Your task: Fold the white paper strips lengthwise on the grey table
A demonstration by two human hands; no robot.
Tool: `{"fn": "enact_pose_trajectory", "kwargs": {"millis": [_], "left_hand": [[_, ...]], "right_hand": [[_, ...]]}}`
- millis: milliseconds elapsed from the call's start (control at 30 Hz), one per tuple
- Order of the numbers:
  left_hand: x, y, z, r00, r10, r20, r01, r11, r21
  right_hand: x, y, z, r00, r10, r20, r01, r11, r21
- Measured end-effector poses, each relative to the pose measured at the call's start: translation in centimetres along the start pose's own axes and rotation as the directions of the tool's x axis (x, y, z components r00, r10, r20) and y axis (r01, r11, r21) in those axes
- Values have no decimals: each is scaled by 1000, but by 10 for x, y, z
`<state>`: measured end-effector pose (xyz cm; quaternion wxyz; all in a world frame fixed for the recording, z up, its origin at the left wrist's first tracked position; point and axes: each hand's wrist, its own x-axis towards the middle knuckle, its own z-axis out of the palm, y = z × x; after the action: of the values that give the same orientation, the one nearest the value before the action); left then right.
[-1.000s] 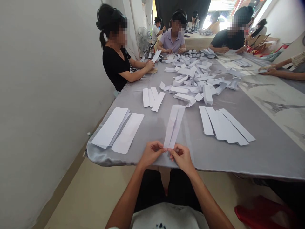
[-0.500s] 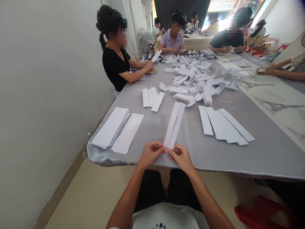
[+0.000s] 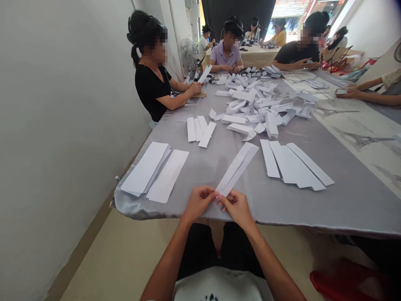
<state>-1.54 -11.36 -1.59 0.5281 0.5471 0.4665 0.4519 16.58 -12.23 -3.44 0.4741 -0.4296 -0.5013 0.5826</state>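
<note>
The left hand (image 3: 199, 203) and right hand (image 3: 238, 207) have their fingers closed in a pinch on the near end of one long white folded paper strip (image 3: 237, 169), which angles away over the grey satin tablecloth (image 3: 344, 209). Three groups of flat white paper strips (image 3: 291, 167) lie nearby, beyond them a heaped pile of folded white paper pieces (image 3: 255, 104). Four seated people (image 3: 152, 83) share the table beside a white wall (image 3: 62, 125).

We show a folded strip of smooth, matt white paper (image 3: 237, 169) lying across a glossy grey satin bench cover (image 3: 344, 209), with matt paper strips (image 3: 293, 165) nearby. Below, we note a shiny red plastic bag (image 3: 336, 286) on the smooth beige floor (image 3: 109, 255).
</note>
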Motion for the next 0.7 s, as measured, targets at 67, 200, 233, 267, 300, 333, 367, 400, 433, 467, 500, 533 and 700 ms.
{"fn": "enact_pose_trajectory", "kwargs": {"millis": [67,200,233,267,300,333,367,400,433,467,500,533,700], "left_hand": [[1,0,0,1000,-2,-3,2,1000,4],[1,5,0,1000,4,30,-2,999,-51],[1,7,1,999,2,42,1,998,-69],[1,8,1,999,-2,50,6,997,-82],[0,8,1,999,-9,53,13,996,-88],[0,9,2,999,-16,50,21,996,-91],[0,9,2,999,-25,47,29,996,-90],[0,10,2,998,-35,50,39,995,-88],[0,10,2,997,-46,61,51,995,-86],[-1,10,2,995,-58,76,64,994,-84],[-1,10,1,994,-69,87,76,994,-83],[-1,10,1,993,-77,93,85,993,-81],[-2,8,-3,988,-107,112,115,991,-66]], "right_hand": [[0,0,1,1000,-12,-1,12,1000,-18],[1,-8,2,1000,-8,0,8,1000,3],[1,-9,1,1000,-7,-3,7,1000,13],[1,-11,1,1000,-7,-5,7,1000,18],[0,-12,1,1000,-8,-10,9,1000,16],[0,-12,1,1000,-10,-16,10,1000,7],[-1,-12,0,1000,-11,-25,11,1000,-7],[-2,-12,0,999,-12,-34,12,1000,-23],[-2,-12,1,999,-15,-44,13,999,-36],[-2,-12,1,998,-18,-54,15,999,-44],[-2,-13,1,998,-20,-60,17,999,-47],[-2,-13,1,998,-19,-60,16,999,-45],[5,-21,-5,999,-19,-34,16,996,-91]]}}
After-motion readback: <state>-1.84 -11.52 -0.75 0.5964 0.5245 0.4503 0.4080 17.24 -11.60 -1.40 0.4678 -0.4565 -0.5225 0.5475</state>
